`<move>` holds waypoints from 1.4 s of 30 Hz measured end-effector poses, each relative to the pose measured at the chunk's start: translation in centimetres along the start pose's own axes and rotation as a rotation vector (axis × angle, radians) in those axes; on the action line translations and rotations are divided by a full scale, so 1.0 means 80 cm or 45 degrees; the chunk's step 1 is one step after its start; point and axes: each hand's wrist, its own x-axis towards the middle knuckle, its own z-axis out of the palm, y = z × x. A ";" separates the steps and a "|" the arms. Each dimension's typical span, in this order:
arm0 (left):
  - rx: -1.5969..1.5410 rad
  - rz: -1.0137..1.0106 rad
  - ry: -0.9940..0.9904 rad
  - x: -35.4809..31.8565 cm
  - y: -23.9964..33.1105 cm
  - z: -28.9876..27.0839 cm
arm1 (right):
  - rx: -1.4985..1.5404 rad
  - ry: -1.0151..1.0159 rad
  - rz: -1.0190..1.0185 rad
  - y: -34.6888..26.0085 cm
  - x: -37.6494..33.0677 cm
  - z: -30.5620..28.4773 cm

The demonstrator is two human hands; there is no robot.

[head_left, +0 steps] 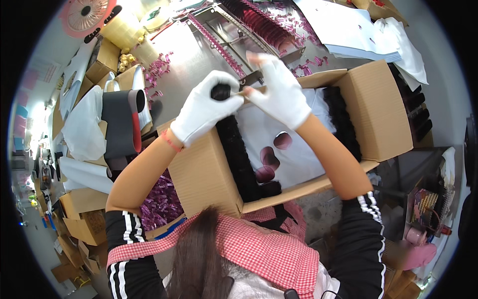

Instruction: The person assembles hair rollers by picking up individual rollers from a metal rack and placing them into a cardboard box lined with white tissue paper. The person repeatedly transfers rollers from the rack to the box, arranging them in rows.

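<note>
Both my hands wear white gloves above the far left corner of an open cardboard box (204, 169). My left hand (206, 102) is curled round a dark, rounded stack of thin pieces (220, 91), perhaps lenses; the glove hides most of it. Close by on the right, my right hand (280, 92) has its thumb and forefinger apart, bare tips showing, the thumb near my left thumb. Inside the box, long black rows (236, 154) line the left and right walls. White paper (303, 154) lies between them, bearing several round purple-tinted lenses (283, 140).
Beyond the box, a metal rack (224, 37) and scattered pink pieces (159, 72) cover the table. Papers (343, 30) lie at the far right. A grey-black sheet with a red edge (119, 122) stands at left. Purple strips (162, 199) fill a box below my left arm.
</note>
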 end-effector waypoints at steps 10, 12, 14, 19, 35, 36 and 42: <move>0.410 -0.291 -0.683 -0.049 -0.022 0.063 | -0.476 -1.252 0.324 0.048 -0.146 -0.036; 0.409 -0.320 -0.693 -0.041 -0.026 0.075 | -0.391 -1.345 0.425 0.051 -0.141 -0.029; 0.405 -0.449 -0.624 -0.030 -0.023 0.081 | -0.195 -1.395 0.546 0.061 -0.135 -0.031; -0.405 -1.019 -0.550 -0.016 -0.030 0.079 | 0.450 -1.209 0.738 0.046 -0.084 -0.078; 0.400 -0.583 -0.768 -0.036 -0.034 0.078 | -0.091 -1.500 0.335 0.026 -0.143 -0.009; 0.348 -0.593 -0.715 -0.039 -0.036 0.077 | -0.237 -1.568 0.327 0.018 -0.141 -0.003; 0.330 -0.608 -0.526 -0.030 -0.032 0.068 | 0.092 -1.831 0.414 0.011 -0.124 -0.002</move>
